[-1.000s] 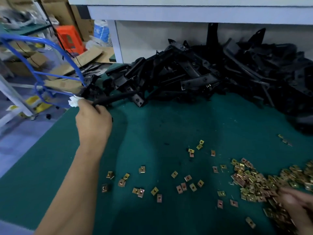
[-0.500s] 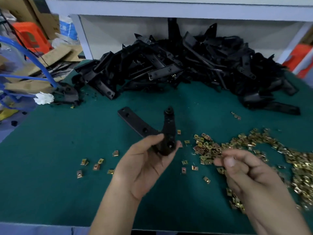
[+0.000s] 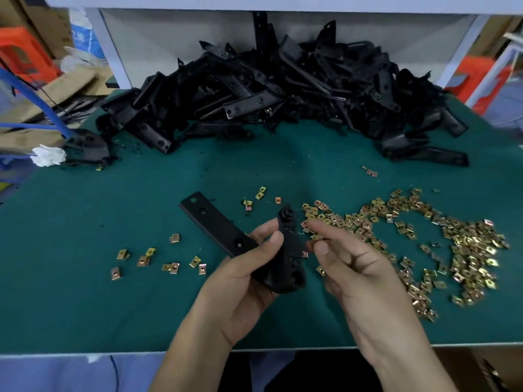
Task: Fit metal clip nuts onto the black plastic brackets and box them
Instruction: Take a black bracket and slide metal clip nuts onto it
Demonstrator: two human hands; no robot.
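Note:
My left hand (image 3: 243, 281) grips a black plastic bracket (image 3: 215, 224) above the green table mat (image 3: 85, 292); one flat arm of the bracket points up-left, the other stands upright past my thumb. My right hand (image 3: 356, 267) pinches a small metal clip nut (image 3: 311, 244) between thumb and forefinger right beside the bracket's upright arm. A big heap of gold-coloured clip nuts (image 3: 424, 239) spreads over the mat at the right. A tall pile of black brackets (image 3: 271, 89) fills the back of the table.
Loose clip nuts (image 3: 158, 258) lie scattered left of my hands. A white rag (image 3: 48, 156) and a dark part (image 3: 87, 145) sit at the table's left edge beside a blue frame (image 3: 45, 108). Orange stools (image 3: 22, 52) and cardboard stand beyond.
My left hand pulled a bracket from the pile and brought it to the middle. My right hand left the nut heap with a nut and closed in on the bracket.

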